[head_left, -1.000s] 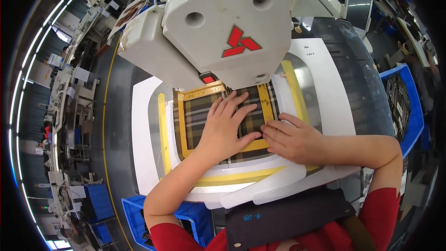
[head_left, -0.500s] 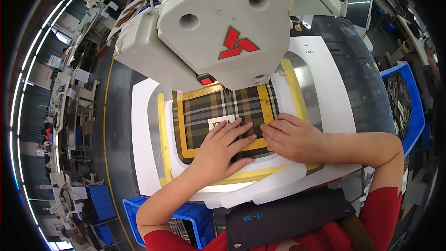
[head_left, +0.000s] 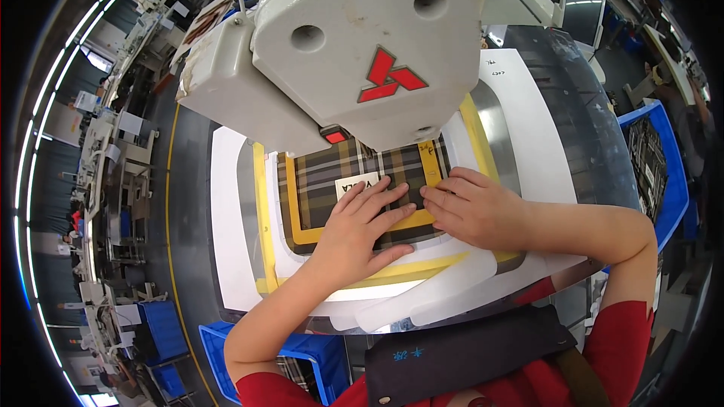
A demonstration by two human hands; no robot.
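Under the white sewing machine head (head_left: 317, 75), dark plaid fabric (head_left: 317, 173) lies on a white holder board (head_left: 543, 151) edged with yellow tape strips (head_left: 262, 181), with a yellow rectangular template (head_left: 295, 203) on top. A small white label (head_left: 345, 187) rests on the plaid inside the template. My left hand (head_left: 354, 237) lies open, fingers spread over the label and the template's lower edge, thumb lower on the plaid. My right hand (head_left: 475, 211) is open, its slightly bent fingertips pressing on the template's right side near the lower corner. The needle area is mostly hidden behind the machine head.
A blue bin (head_left: 671, 181) of dark plaid pieces is at the right, and another blue bin (head_left: 317, 358) with plaid sits below the table. A screen (head_left: 582, 11) stands at the back right. Workbenches with machines and people line the left beyond a floor line.
My left hand has drawn back toward me from mid-fabric, revealing the white label now under its fingertips. Both hands, the template and the holder have since shifted slightly away from me.
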